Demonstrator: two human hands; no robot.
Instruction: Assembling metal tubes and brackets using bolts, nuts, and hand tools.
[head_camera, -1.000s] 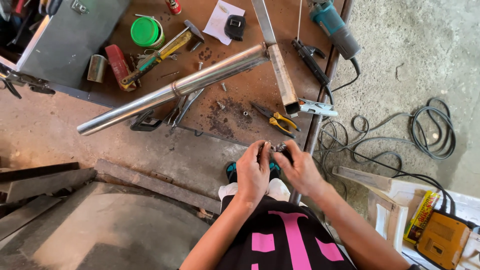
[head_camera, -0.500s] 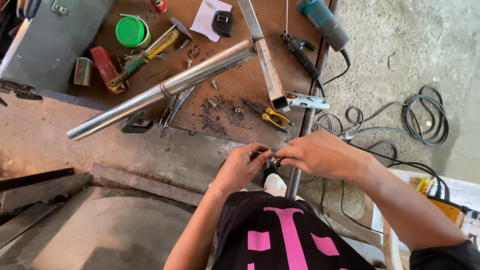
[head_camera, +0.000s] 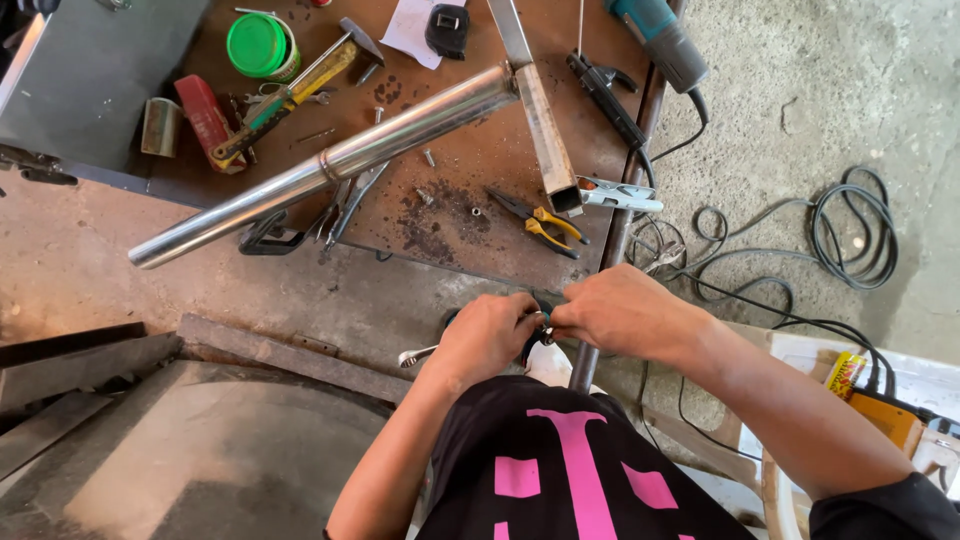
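Note:
My left hand (head_camera: 488, 338) and my right hand (head_camera: 622, 312) meet in front of my chest, just below the near edge of the rusty steel table (head_camera: 470, 215). The left fist is closed on a silver spanner (head_camera: 416, 355) whose open end sticks out to the left. Fingertips of the right hand pinch a small metal part (head_camera: 545, 325) against the left hand. What the part is cannot be made out. A dark tool (head_camera: 528, 350) lies mostly hidden beneath both hands.
On the table lie a long round steel tube (head_camera: 330, 160), a square tube (head_camera: 545, 135), yellow-handled pliers (head_camera: 540, 222), a hammer (head_camera: 295, 85), a green-lidded can (head_camera: 257, 45) and a teal power tool (head_camera: 655, 40). Black cables (head_camera: 850, 235) coil on the concrete floor at right.
My right hand has swung in from the right and closed in on the left hand. The spanner end now shows left of my left fist. The view has shifted slightly.

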